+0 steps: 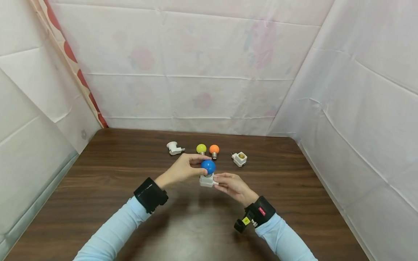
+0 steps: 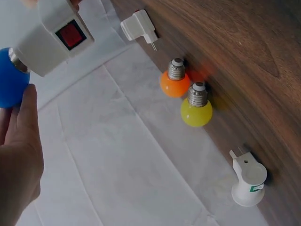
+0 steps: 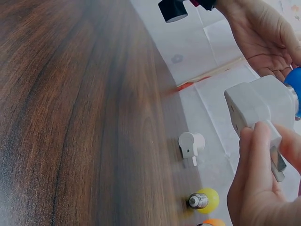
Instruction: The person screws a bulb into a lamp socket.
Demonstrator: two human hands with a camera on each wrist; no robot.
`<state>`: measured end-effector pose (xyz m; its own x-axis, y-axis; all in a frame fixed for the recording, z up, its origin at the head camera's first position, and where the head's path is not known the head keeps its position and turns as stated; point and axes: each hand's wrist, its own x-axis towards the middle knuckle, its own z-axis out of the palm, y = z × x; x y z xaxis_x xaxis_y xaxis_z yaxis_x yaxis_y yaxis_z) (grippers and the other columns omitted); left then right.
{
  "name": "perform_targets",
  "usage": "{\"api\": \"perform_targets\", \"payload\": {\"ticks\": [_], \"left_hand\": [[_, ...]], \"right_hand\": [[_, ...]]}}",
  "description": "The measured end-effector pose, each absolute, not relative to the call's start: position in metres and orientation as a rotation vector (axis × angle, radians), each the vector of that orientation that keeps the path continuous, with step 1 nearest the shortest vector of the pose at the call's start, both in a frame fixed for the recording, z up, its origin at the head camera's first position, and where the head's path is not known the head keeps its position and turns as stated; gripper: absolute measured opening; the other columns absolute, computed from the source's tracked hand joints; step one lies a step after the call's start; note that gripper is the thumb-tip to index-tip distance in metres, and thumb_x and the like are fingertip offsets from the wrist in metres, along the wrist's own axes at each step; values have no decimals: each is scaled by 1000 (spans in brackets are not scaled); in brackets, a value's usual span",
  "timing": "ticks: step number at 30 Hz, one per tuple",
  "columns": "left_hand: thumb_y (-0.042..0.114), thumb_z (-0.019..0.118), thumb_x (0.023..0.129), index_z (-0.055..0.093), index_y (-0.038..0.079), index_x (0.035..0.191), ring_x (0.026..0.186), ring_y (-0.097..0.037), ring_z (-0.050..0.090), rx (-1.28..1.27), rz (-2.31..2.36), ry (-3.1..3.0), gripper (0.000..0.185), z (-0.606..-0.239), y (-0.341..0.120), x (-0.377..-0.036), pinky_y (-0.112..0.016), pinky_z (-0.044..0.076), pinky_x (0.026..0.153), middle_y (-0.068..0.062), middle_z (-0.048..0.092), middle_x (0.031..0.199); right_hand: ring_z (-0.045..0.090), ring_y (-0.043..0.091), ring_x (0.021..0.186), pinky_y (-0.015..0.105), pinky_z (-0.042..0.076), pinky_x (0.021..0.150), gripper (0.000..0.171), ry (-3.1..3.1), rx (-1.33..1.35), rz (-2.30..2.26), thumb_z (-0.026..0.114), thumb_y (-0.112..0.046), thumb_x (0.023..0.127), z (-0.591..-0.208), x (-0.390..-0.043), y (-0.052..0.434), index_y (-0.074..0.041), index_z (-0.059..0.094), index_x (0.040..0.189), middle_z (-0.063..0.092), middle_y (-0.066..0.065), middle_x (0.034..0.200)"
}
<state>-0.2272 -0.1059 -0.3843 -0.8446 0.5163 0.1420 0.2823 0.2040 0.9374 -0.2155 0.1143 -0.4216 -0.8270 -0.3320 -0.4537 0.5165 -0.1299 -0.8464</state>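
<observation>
White creased sheeting is closing in three sides of a dark wood-grain table (image 1: 107, 170), and the person is working just above the middle of it with both hands raised off the surface. Their left hand (image 1: 183, 169) is curling thumb and fingers round a blue bulb (image 1: 208, 166), gripping the globe from the side so that the wrist is free to turn it. Their right hand (image 1: 232, 185) is pinching a white socket adapter (image 1: 207, 180) from below and from the right, steadying it while the bulb is sitting with its metal base down in the socket; the left wrist view is showing the adapter's red rocker switch (image 2: 70, 35) facing outward and the bulb's neck meeting the white body. How deep the thread is seated is hidden inside the socket. Further back on the table, a yellow bulb (image 1: 201, 148) and an orange bulb (image 1: 214, 149) are lying just beside each other, nearly touching, with their screw bases pointing toward the person. A white plug socket (image 1: 174, 148) is lying on its side to the left of them, and another white adapter (image 1: 240, 158) with its socket opening showing is lying to the right, both apart from the bulbs and within easy reach of the hands. Black wrist straps are sitting over light blue sleeves on both arms.
</observation>
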Motion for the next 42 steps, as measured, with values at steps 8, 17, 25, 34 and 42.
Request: {"api": "perform_targets", "payload": {"ticks": [8, 17, 25, 34, 42], "left_hand": [[19, 70, 81, 56, 6, 125, 109, -23, 60, 861, 1699, 2183, 48, -384, -108, -230, -32, 51, 87, -15, 58, 124], [15, 69, 81, 50, 2, 130, 116, -27, 54, 884, 1738, 2179, 53, -384, -105, -228, -35, 48, 93, -16, 54, 129], [29, 75, 75, 57, 11, 124, 107, -21, 61, 621, 1842, 2483, 55, -388, -88, -205, -33, 53, 84, -9, 59, 124], [9, 72, 78, 56, 0, 122, 103, -29, 62, 607, 1883, 2531, 48, -372, -76, -186, -43, 51, 86, -20, 61, 117], [21, 72, 79, 57, 8, 124, 109, -24, 60, 705, 1820, 2453, 49, -384, -88, -199, -33, 53, 85, -14, 59, 122]], "right_hand": [[62, 12, 83, 24, 54, 78, 41, 1578, 192, -1997, 58, -7, 89, -423, -216, 114, 7, 47, 125, 61, 7, 96], [61, 12, 84, 25, 53, 82, 40, 1589, 186, -1997, 58, -9, 89, -423, -215, 115, 6, 48, 125, 61, 6, 97], [62, 13, 84, 32, 46, 93, 38, 1578, 219, -2041, 60, -10, 88, -423, -214, 116, 5, 51, 122, 63, 5, 95], [63, 12, 84, 25, 53, 82, 38, 1567, 203, -2065, 60, -8, 88, -423, -211, 115, 6, 50, 122, 63, 4, 94], [62, 14, 86, 29, 50, 88, 42, 1576, 205, -2033, 62, -12, 87, -425, -210, 117, 5, 50, 123, 62, 7, 98]]}}
